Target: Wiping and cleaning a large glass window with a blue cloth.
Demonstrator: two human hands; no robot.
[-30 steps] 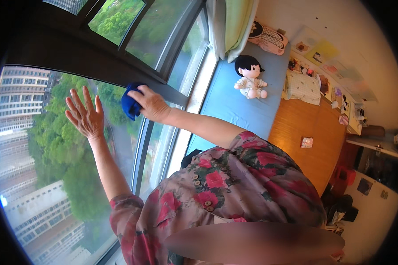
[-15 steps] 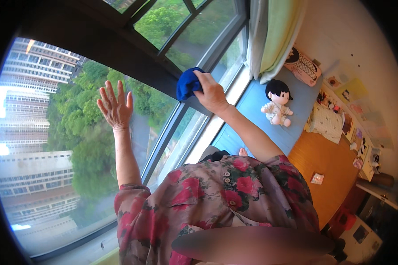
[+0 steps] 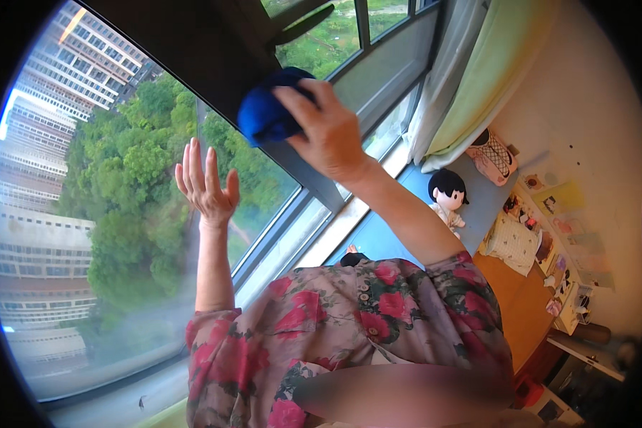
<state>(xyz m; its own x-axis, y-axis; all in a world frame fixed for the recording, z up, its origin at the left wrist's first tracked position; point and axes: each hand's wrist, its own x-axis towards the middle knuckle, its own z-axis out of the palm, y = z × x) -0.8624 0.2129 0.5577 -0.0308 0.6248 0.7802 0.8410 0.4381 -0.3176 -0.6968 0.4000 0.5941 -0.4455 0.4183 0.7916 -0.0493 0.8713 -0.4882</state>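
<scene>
A bunched dark blue cloth (image 3: 269, 107) is in my right hand (image 3: 332, 135), which presses it against the dark window frame (image 3: 221, 78) between the large pane and the smaller panes. My fingers are bent over the cloth's near side and hide part of it. To the left, my left hand (image 3: 208, 187) lies flat with fingers stretched out against the large window pane (image 3: 143, 307), holding nothing. Trees and tall buildings show through the glass.
White and green curtains (image 3: 471, 85) hang right of the window. Beyond the sill (image 3: 349, 217), a doll (image 3: 448, 200) sits on a blue mat (image 3: 406, 187). A pink bag (image 3: 492, 160) lies behind it, and a patterned cloth (image 3: 512, 246) rests by the cluttered shelf at right.
My right hand has moved the blue cloth up and to the left along the window frame. My left hand has shifted slightly right on the pane. The view has tilted.
</scene>
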